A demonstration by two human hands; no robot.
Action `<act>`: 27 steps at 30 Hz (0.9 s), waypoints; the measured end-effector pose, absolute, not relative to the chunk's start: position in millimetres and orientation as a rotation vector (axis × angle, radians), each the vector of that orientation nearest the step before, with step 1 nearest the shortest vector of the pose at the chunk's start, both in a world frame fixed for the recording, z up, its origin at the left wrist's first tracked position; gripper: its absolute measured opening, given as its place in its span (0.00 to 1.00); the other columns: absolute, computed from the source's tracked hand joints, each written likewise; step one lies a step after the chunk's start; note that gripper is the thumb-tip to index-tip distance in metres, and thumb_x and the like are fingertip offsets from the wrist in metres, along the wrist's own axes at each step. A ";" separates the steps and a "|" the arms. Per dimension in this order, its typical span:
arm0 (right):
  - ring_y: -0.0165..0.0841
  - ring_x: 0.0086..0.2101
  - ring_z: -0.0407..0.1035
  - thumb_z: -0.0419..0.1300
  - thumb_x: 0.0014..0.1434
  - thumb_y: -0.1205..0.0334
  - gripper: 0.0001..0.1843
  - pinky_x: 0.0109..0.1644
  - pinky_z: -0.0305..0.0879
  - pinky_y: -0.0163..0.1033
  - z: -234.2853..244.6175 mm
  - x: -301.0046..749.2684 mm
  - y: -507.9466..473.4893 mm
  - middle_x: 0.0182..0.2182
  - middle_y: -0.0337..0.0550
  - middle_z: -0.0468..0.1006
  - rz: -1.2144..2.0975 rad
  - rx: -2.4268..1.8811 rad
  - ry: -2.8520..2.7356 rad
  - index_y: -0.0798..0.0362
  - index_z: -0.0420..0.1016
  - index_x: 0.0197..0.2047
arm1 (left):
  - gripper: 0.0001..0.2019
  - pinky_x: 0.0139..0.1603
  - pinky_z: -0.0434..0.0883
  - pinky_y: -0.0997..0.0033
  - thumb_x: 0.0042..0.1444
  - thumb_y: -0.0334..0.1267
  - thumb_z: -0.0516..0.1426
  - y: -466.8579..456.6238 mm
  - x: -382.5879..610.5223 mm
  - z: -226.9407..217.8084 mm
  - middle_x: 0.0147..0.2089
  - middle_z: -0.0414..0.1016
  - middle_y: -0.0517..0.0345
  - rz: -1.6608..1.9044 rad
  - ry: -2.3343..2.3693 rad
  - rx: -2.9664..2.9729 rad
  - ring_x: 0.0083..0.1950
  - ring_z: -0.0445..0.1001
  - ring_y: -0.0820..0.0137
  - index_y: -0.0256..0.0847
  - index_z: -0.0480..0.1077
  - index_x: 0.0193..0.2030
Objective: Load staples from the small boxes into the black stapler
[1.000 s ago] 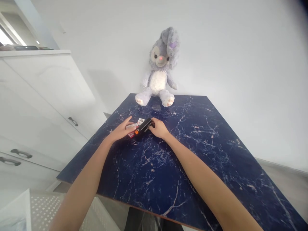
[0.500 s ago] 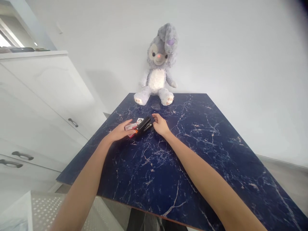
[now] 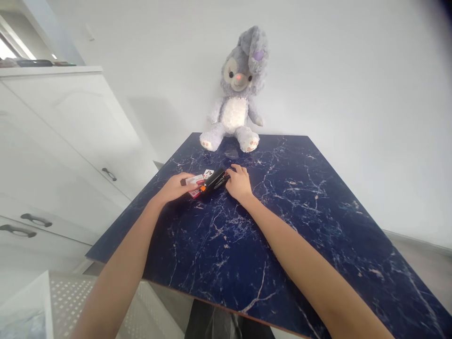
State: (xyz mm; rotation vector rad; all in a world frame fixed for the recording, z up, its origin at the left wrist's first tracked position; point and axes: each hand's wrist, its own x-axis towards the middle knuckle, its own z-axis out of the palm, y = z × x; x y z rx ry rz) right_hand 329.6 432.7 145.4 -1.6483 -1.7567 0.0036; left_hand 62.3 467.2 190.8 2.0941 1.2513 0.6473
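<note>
A black stapler (image 3: 214, 179) with an orange piece (image 3: 203, 188) at its near left end lies tilted on the blue marbled table (image 3: 226, 263). My left hand (image 3: 173, 187) is closed around a small red-and-white box (image 3: 195, 180), thumb across its front, right against the stapler's left end. More red and white shows below the thumb; whether it belongs to the same box I cannot tell. At the stapler's far right end, my right hand (image 3: 238, 182) has its thumb and curled fingers on the black body. A small white card-like piece (image 3: 208, 173) with dark marks sits behind the stapler.
A grey plush toy (image 3: 236, 113) with a white belly sits at the table's back edge against the white wall. White cabinets (image 3: 63, 136) with dark handles stand to the left. A white perforated container (image 3: 68, 292) is below the table's front left.
My right hand has come onto the stapler's right end, where it was apart before. My left fingers have closed in around the red-and-white box. The view has shifted slightly.
</note>
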 end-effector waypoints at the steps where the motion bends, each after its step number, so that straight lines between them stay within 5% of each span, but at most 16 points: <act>1: 0.50 0.57 0.59 0.53 0.57 0.74 0.18 0.59 0.60 0.54 146.4 327.4 430.1 0.60 0.54 0.69 -0.047 -1.650 -1.781 0.53 0.80 0.45 | 0.26 0.52 0.74 0.57 0.53 0.57 0.63 466.2 63.8 191.3 0.53 0.80 0.51 0.726 1.274 2.062 0.50 0.78 0.55 0.45 0.76 0.54; 9: 0.51 0.52 0.62 0.49 0.61 0.73 0.22 0.56 0.56 0.56 152.1 323.7 423.6 0.51 0.56 0.77 -0.031 -1.704 -1.749 0.56 0.76 0.54 | 0.31 0.46 0.77 0.60 0.49 0.43 0.68 473.4 73.1 182.6 0.48 0.79 0.51 1.248 1.159 1.602 0.45 0.79 0.61 0.41 0.71 0.61; 18: 0.51 0.52 0.61 0.52 0.60 0.72 0.19 0.55 0.57 0.55 150.1 323.7 423.5 0.56 0.52 0.75 -0.122 -1.657 -1.849 0.54 0.80 0.48 | 0.23 0.68 0.68 0.50 0.58 0.35 0.60 463.1 77.6 195.4 0.66 0.70 0.44 1.193 0.786 1.283 0.67 0.69 0.54 0.36 0.71 0.61; 27: 0.52 0.52 0.62 0.50 0.63 0.71 0.19 0.56 0.56 0.56 151.4 320.7 419.6 0.57 0.55 0.74 -0.250 -1.656 -1.924 0.57 0.78 0.51 | 0.20 0.71 0.66 0.51 0.58 0.33 0.62 464.5 78.2 192.8 0.67 0.70 0.47 1.120 0.749 1.291 0.69 0.66 0.55 0.39 0.75 0.59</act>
